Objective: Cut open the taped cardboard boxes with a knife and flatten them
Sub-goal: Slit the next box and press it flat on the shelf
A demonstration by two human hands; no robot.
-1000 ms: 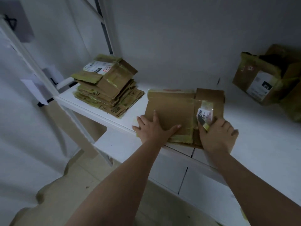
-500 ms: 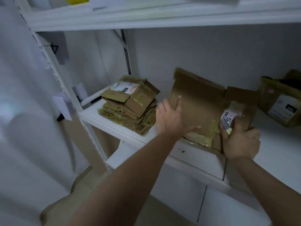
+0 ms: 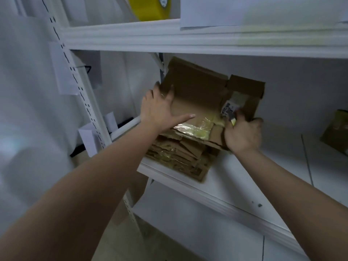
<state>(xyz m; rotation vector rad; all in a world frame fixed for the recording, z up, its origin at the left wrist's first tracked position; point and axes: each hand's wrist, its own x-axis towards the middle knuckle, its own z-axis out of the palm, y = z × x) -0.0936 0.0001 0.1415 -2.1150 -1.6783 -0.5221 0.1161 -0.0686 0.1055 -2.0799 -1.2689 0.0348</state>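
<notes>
A flattened cardboard box (image 3: 195, 95) with yellowish tape and a white label is tilted up over the pile of flattened boxes (image 3: 178, 155) on the white shelf (image 3: 244, 185). My left hand (image 3: 158, 108) lies spread on its left side, thumb stretched across the face. My right hand (image 3: 243, 134) grips its lower right corner. In the same fist a small knife (image 3: 233, 120) with a pale yellow tip pokes out beside the label. The pile is mostly hidden under the lifted box.
A taped box (image 3: 337, 130) sits at the shelf's far right. The upper shelf (image 3: 169, 38) hangs close above, with a yellow tape roll (image 3: 148, 8) and paper on it. A white perforated upright (image 3: 84, 95) with paper slips stands to the left.
Both hands lifted the flattened box off the shelf and carried it left. It now hangs tilted over the pile. The view has swung up and left.
</notes>
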